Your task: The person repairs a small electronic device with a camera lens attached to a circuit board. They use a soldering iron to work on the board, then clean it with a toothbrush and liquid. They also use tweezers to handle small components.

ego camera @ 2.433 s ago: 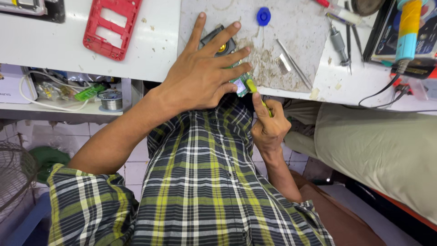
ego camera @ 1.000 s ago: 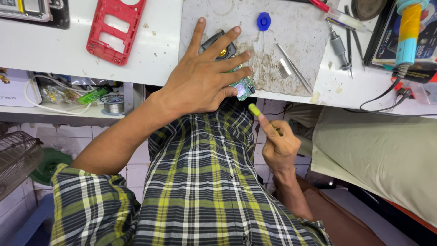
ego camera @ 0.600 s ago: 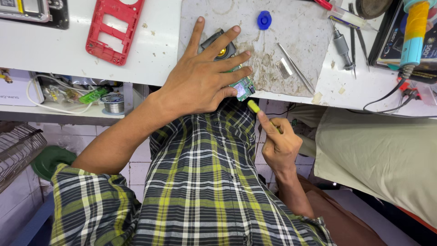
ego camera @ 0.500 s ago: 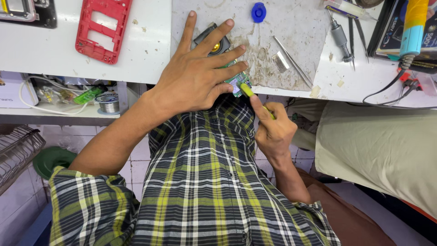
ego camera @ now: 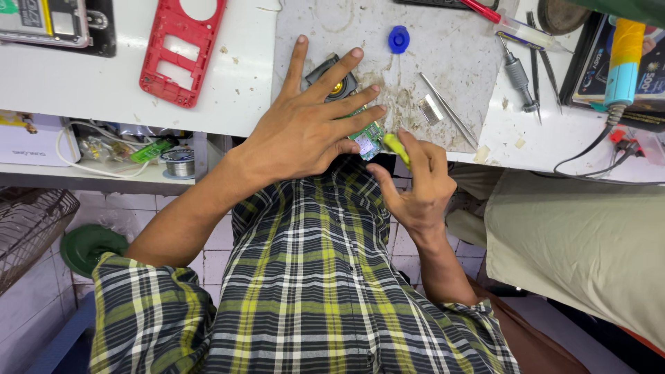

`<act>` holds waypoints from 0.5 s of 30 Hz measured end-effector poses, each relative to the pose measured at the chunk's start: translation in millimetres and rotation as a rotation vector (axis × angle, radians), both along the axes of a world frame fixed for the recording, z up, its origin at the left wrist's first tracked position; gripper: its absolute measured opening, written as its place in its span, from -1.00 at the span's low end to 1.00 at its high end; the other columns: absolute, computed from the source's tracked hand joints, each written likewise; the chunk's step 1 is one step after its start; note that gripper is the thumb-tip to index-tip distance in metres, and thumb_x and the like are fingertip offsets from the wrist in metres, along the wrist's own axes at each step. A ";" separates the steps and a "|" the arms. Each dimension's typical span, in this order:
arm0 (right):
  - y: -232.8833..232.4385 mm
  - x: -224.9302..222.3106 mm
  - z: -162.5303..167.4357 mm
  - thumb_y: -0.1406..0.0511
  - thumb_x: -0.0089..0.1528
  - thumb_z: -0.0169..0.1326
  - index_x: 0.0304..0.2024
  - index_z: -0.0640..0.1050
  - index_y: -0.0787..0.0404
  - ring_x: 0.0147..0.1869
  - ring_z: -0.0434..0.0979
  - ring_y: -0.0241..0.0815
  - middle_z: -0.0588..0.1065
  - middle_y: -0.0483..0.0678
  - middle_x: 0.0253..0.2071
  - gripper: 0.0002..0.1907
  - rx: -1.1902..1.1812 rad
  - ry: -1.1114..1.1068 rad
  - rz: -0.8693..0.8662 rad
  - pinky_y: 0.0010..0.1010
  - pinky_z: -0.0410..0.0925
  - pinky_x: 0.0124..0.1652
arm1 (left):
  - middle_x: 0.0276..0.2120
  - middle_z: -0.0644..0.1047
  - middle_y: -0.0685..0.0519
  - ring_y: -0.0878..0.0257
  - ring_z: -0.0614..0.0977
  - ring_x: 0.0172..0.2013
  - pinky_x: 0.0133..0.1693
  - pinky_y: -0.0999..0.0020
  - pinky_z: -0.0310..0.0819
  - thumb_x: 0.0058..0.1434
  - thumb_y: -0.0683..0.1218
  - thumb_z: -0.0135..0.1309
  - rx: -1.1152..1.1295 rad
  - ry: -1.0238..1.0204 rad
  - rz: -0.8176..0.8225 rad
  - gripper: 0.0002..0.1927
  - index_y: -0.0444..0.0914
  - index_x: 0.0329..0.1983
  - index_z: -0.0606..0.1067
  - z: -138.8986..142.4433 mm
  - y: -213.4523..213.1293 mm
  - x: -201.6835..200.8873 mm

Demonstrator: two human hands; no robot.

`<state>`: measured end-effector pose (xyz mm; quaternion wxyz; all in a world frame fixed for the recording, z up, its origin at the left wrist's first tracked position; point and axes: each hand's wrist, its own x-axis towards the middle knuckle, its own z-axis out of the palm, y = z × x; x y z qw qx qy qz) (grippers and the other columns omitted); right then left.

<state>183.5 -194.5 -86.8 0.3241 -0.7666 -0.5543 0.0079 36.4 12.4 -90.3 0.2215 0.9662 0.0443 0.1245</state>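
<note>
The left hand (ego camera: 308,128) lies flat with its fingers spread wide, pressing down on a small green circuit board (ego camera: 367,140) at the front edge of the white worktop (ego camera: 228,90). The right hand (ego camera: 414,181) is just beside the board, its fingers pinched around a thin yellow-green tool (ego camera: 395,147) whose tip touches the board. A red plastic phone frame (ego camera: 179,48) lies well away from the board, past the left hand.

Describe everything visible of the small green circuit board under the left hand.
The small green circuit board lies flat at the near edge of the stained grey work mat. Only one end shows, with silvery components; the left hand presses down over the rest. The right hand brings a yellow-green tool to its exposed end.
</note>
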 end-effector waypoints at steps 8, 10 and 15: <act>18.6 -8.5 25.3 0.26 0.12 0.47 0.12 0.58 0.18 -0.15 0.62 -0.09 0.53 0.04 -0.05 -0.45 -0.069 -0.004 0.001 -0.35 0.47 -0.23 | 0.41 0.39 -0.08 -0.17 0.27 0.47 0.42 -0.18 0.25 0.30 0.01 0.30 -0.163 -0.211 0.154 -0.34 -0.18 0.44 0.37 55.8 -16.9 -24.4; 20.4 -6.6 28.8 0.29 0.10 0.47 0.11 0.59 0.22 -0.18 0.60 -0.12 0.52 0.04 -0.07 -0.45 -0.053 0.100 -0.013 -0.38 0.45 -0.25 | 0.06 0.63 0.03 0.09 0.72 0.11 0.17 0.21 0.64 0.43 -0.07 0.23 -0.569 -0.249 0.370 -0.67 -0.08 0.21 0.47 59.2 -33.8 -37.2; 27.4 -2.9 38.2 0.34 0.09 0.45 0.12 0.58 0.28 -0.08 0.57 -0.13 0.50 0.03 -0.05 -0.44 0.034 0.143 0.017 -0.38 0.44 -0.17 | -0.03 0.67 -0.12 0.18 0.76 -0.07 -0.04 0.25 0.72 0.37 0.06 0.00 -1.465 0.189 0.345 -0.42 -0.30 0.39 0.33 18.0 -52.6 -36.9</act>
